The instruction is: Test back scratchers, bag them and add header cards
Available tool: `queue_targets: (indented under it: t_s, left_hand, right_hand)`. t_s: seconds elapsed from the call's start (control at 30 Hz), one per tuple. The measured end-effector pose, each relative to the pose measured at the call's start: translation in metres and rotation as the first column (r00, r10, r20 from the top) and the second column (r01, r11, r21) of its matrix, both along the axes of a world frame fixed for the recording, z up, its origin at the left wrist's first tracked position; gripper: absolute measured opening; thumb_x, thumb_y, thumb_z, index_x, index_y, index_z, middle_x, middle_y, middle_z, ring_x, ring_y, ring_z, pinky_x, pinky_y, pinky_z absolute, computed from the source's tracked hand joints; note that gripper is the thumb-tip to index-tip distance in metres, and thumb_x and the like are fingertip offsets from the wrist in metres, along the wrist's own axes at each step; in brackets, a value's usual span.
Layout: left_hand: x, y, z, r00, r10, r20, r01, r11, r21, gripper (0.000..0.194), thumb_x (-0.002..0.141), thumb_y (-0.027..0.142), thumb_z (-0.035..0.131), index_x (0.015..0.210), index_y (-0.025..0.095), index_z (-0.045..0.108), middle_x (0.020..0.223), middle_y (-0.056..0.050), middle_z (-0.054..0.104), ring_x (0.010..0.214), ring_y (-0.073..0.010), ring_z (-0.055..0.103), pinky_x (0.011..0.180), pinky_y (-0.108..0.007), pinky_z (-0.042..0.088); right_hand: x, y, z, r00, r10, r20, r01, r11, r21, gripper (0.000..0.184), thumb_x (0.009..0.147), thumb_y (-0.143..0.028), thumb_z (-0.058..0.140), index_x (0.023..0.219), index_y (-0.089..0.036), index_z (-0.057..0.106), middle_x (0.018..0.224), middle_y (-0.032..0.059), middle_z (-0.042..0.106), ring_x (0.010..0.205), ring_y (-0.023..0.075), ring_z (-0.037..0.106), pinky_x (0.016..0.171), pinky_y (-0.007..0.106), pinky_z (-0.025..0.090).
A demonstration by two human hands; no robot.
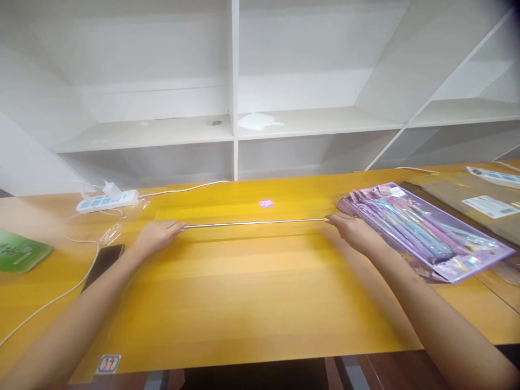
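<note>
A thin silvery rod [255,222], thicker at its left part and narrowing to the right, is stretched level above the yellow tabletop [244,303]. At its left end my left hand [158,235] is closed, pinching it between thumb and fingers. My right hand [347,230] pinches the narrow right end in the same way. Beside my right hand lies a purple display pack [422,222] holding several slim items in clear, shiny wrapping. A small pink-purple sticker [266,203] is on the table behind the rod.
At the left stand a white power strip [108,200] with plugs and cable, a dark phone-like slab [103,262] partly behind my left forearm, and a green packet [22,252]. A cardboard box [467,195] lies at the right. White shelving [234,81] rises behind the table.
</note>
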State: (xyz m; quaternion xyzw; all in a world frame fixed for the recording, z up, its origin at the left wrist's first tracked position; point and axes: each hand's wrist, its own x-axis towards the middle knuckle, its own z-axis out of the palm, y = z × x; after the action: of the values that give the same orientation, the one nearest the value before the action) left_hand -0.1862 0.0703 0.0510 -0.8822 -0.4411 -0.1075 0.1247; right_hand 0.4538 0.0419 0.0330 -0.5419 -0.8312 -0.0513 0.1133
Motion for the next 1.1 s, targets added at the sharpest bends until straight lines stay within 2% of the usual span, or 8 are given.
queue_targets:
  t_s: [0.1,0.17,0.2,0.3,0.5,0.63,0.97,1.1]
  left_hand:
    - [0.073,0.005,-0.008,0.997,-0.070,-0.040,0.070,0.998,-0.006,0.034,0.110,0.035,0.040,0.120,0.030,0.072,0.100,-0.007,0.079,0.073,-0.0178,0.069,0.059,-0.025,0.039]
    - [0.126,0.008,-0.014,0.991,-0.118,-0.054,0.117,0.993,-0.030,0.034,0.112,0.039,0.041,0.121,0.028,0.071,0.098,-0.008,0.078,0.069,-0.0173,0.067,0.057,-0.026,0.038]
    - [0.148,0.010,-0.017,0.993,-0.111,-0.051,0.110,0.994,-0.025,0.035,0.112,0.041,0.040,0.118,0.026,0.071,0.093,-0.008,0.077,0.066,-0.0171,0.066,0.057,-0.026,0.037]
    - [0.178,0.014,-0.021,0.995,-0.097,-0.017,0.097,0.995,-0.014,0.039,0.114,0.043,0.037,0.112,0.023,0.071,0.089,-0.007,0.076,0.065,-0.0151,0.064,0.058,-0.025,0.036]
    - [0.167,0.014,-0.014,0.997,-0.071,-0.032,0.072,0.997,0.008,0.045,0.114,0.046,0.034,0.114,0.024,0.072,0.089,-0.008,0.075,0.064,-0.0160,0.063,0.058,-0.028,0.032]
    - [0.172,0.015,-0.008,0.997,-0.060,-0.038,0.061,0.998,0.034,0.046,0.114,0.047,0.033,0.114,0.024,0.073,0.085,-0.008,0.073,0.061,-0.0159,0.060,0.058,-0.029,0.031]
    - [0.179,0.022,0.000,0.986,-0.165,0.021,0.160,0.974,0.159,0.043,0.115,0.038,0.033,0.099,0.019,0.068,0.078,-0.007,0.067,0.065,-0.0163,0.058,0.057,-0.031,0.028]
    - [0.180,0.024,0.002,0.985,-0.170,0.025,0.165,0.978,0.130,0.043,0.115,0.034,0.031,0.102,0.019,0.068,0.080,-0.007,0.066,0.070,-0.0183,0.059,0.061,-0.032,0.032]
  right_hand:
    - [-0.090,0.011,0.012,0.996,0.089,0.020,-0.088,0.994,-0.067,0.034,0.100,-0.011,0.042,0.120,-0.020,0.069,0.116,0.0130,0.076,0.096,0.0221,0.073,0.082,0.030,0.052]
    - [-0.159,0.012,0.018,0.986,0.111,0.121,-0.088,0.980,-0.181,0.033,0.103,-0.010,0.042,0.125,-0.019,0.065,0.119,0.0136,0.074,0.089,0.0200,0.072,0.076,0.027,0.048]
    - [-0.189,0.011,0.020,0.985,0.100,0.137,-0.074,0.980,-0.184,0.032,0.104,-0.009,0.041,0.124,-0.016,0.064,0.118,0.0153,0.073,0.083,0.0195,0.071,0.071,0.027,0.045]
    - [-0.237,0.011,0.024,0.985,0.084,0.149,-0.057,0.982,-0.180,0.030,0.108,-0.012,0.036,0.124,-0.015,0.062,0.116,0.0151,0.070,0.074,0.0183,0.068,0.063,0.028,0.038]
    - [-0.228,0.014,0.030,0.985,0.080,0.155,-0.049,0.979,-0.198,0.029,0.112,-0.017,0.034,0.127,-0.017,0.059,0.117,0.0135,0.068,0.073,0.0174,0.066,0.061,0.029,0.032]
    - [-0.227,0.015,0.032,0.986,0.069,0.154,-0.039,0.980,-0.195,0.034,0.113,-0.021,0.029,0.130,-0.017,0.059,0.118,0.0135,0.067,0.071,0.0184,0.064,0.060,0.031,0.029]
    - [-0.232,0.017,0.036,0.992,0.036,0.118,-0.016,0.985,-0.171,0.036,0.116,-0.027,0.026,0.127,-0.017,0.058,0.118,0.0134,0.067,0.071,0.0177,0.062,0.061,0.031,0.027]
    - [-0.233,0.017,0.038,0.994,0.023,0.107,-0.005,0.986,-0.168,0.038,0.117,-0.032,0.025,0.126,-0.016,0.059,0.120,0.0139,0.067,0.072,0.0176,0.062,0.061,0.031,0.027]
